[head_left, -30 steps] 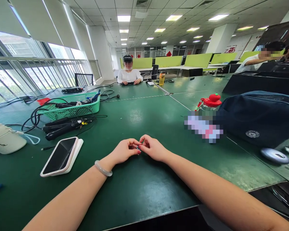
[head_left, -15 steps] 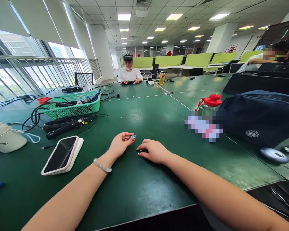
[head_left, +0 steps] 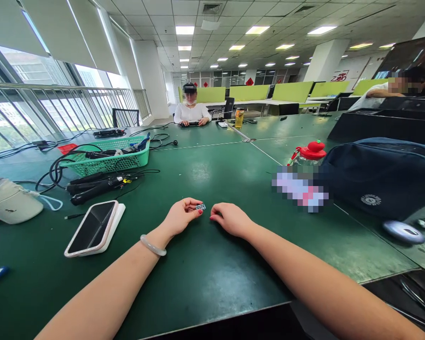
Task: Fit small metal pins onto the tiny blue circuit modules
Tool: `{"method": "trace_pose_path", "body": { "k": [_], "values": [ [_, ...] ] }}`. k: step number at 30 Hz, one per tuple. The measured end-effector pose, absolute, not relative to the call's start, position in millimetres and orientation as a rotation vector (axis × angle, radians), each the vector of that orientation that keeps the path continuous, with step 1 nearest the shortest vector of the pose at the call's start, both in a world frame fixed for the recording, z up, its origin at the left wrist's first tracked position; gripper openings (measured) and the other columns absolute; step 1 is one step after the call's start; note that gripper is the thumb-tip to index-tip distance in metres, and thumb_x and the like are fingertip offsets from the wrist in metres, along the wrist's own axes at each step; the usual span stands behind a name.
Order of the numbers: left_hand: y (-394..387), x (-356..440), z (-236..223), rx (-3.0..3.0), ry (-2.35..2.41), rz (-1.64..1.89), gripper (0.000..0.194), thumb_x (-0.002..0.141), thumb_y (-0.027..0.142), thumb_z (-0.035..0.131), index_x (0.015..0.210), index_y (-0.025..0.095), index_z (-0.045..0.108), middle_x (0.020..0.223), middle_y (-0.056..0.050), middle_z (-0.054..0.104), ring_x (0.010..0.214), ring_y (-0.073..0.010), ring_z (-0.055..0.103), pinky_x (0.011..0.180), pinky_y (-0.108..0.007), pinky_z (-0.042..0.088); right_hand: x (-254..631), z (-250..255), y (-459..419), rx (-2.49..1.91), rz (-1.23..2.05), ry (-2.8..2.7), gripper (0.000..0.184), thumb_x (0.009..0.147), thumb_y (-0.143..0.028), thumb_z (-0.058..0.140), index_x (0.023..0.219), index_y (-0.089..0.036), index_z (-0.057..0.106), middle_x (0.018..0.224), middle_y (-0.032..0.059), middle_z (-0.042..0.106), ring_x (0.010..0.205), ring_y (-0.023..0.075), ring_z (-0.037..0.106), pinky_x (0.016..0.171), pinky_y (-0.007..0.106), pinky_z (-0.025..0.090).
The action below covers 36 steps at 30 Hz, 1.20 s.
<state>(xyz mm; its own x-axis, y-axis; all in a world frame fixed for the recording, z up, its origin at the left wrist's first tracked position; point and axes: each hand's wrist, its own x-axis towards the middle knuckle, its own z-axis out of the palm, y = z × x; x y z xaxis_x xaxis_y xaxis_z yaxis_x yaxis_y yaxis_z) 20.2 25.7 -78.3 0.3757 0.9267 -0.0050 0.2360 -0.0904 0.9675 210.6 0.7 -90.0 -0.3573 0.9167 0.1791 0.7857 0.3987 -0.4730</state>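
Over the green table (head_left: pixel 184 278), my left hand (head_left: pixel 179 216) pinches a small flat piece with a dark and whitish pattern (head_left: pixel 200 207) between thumb and fingers. Its kind is too small to tell. My right hand (head_left: pixel 232 219) is just to the right of that piece, a short gap away. The thumb and fingers of this hand are curled together at their tips, and whatever they may hold is hidden. A pale bangle (head_left: pixel 153 246) rings my left wrist. Left of that arm lies a phone (head_left: pixel 91 227) on a white block-like thing (head_left: pixel 114 229).
At left are a green basket (head_left: pixel 108 165) of cables and dark gear, black handles (head_left: pixel 95 190) and a beige pouch (head_left: pixel 12 202). To the right stand a red-lidded bottle (head_left: pixel 310 153), a navy bag (head_left: pixel 382 174) and a mouse (head_left: pixel 403 232). A person (head_left: pixel 192 113) sits opposite.
My right hand has shifted slightly right and its fingertips have drawn closer together; the small dark thing under them no longer shows. My left hand, still pinching the patterned piece, has moved slightly right.
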Motion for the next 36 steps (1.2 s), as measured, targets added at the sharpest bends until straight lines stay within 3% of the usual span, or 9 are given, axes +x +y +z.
{"method": "trace_pose_path", "body": {
  "k": [11, 20, 30, 36],
  "values": [
    [25.4, 20.7, -78.9, 1.623, 1.066, 0.752, 0.035, 0.067, 0.025, 0.068, 0.099, 0.012, 0.060, 0.092, -0.009, 0.064, 0.081, -0.0149, 0.058, 0.080, -0.030, 0.046, 211.6, -85.8, -1.3, -1.433, 0.472, -2.228, 0.005, 0.081, -0.019, 0.059, 0.076, -0.019, 0.062, 0.073, -0.0003, 0.062, 0.065, 0.0112, 0.053, 0.060, 0.020, 0.036],
    [27.6, 20.8, -81.2, 1.630, 1.058, 0.758, 0.038, 0.065, 0.029, 0.070, 0.098, 0.013, 0.060, 0.093, -0.009, 0.064, 0.081, -0.0157, 0.059, 0.081, -0.031, 0.046, 212.9, -89.5, 3.1, -1.336, 0.471, -2.247, 0.012, 0.082, -0.014, 0.055, 0.077, -0.018, 0.065, 0.079, 0.0015, 0.064, 0.075, 0.0132, 0.056, 0.071, 0.023, 0.039],
    [24.9, 20.8, -77.5, 1.644, 1.079, 0.737, 0.036, 0.066, 0.026, 0.069, 0.099, 0.013, 0.060, 0.092, -0.009, 0.064, 0.082, -0.0165, 0.059, 0.082, -0.032, 0.046, 211.5, -83.6, 0.6, -1.374, 0.438, -2.100, 0.012, 0.083, -0.016, 0.051, 0.075, -0.017, 0.059, 0.076, 0.0018, 0.060, 0.072, 0.0124, 0.052, 0.068, 0.023, 0.038],
    [22.6, 22.2, -74.7, 1.657, 1.104, 0.735, 0.036, 0.066, 0.026, 0.069, 0.098, 0.013, 0.061, 0.087, -0.007, 0.064, 0.079, -0.0153, 0.059, 0.081, -0.031, 0.046, 214.1, -88.5, 4.9, -1.297, 0.843, -1.791, 0.014, 0.084, -0.026, 0.047, 0.078, -0.018, 0.055, 0.066, -0.0032, 0.058, 0.052, 0.0084, 0.050, 0.054, 0.021, 0.040]
  ]
}}
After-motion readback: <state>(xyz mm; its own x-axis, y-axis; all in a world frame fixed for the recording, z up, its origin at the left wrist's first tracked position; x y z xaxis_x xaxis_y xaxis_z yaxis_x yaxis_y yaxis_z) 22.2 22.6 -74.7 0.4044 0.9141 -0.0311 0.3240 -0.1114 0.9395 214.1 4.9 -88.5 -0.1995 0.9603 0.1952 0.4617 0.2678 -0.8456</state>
